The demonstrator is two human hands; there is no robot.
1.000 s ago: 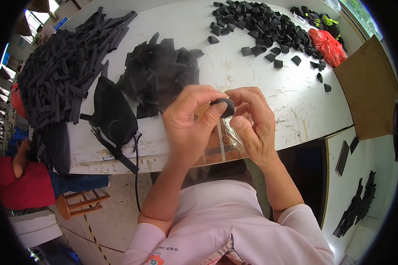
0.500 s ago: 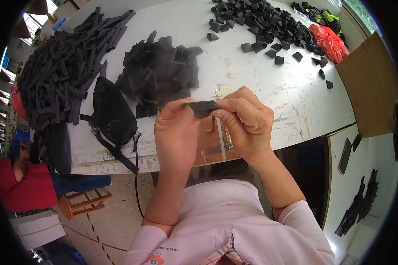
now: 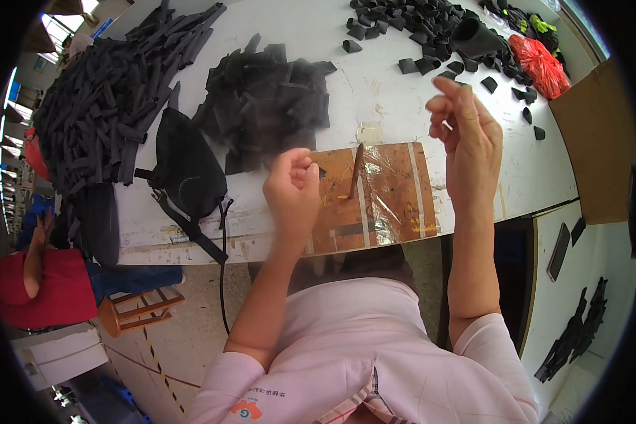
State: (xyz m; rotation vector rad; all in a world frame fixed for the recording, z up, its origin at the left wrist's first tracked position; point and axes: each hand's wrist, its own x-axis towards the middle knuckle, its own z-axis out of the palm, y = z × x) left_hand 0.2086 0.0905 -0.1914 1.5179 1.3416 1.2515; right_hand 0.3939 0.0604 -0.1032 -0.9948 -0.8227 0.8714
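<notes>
My right hand [image 3: 470, 145] is raised over the right side of the table, its fingers loosely bent and apart, holding nothing. Beyond its fingertips, a dark folded fabric piece [image 3: 477, 37] is in mid-air above a heap of small black loops [image 3: 413, 28]. My left hand [image 3: 291, 194] has curled fingers at the left edge of a brown board [image 3: 403, 187] with clear tape strips. A small dark bit shows beside those fingers; whether they grip it is unclear. A thin brown rod [image 3: 357, 172] sticks up from the board. Flat black fabric pieces [image 3: 268, 92] lie in a pile beyond my left hand.
Long dark strips [image 3: 106, 106] are heaped at the far left. A black pouch-like item [image 3: 187, 166] with a cord lies left of the board. Right are a red plastic bag [image 3: 538, 66], a cardboard box [image 3: 597, 138] and a phone [image 3: 558, 252]. A person in red [image 3: 46, 286] is at left.
Both hands held a dark fabric piece together over the board; now they are apart. My right hand has moved right and let go of the piece. My left hand has lowered slightly.
</notes>
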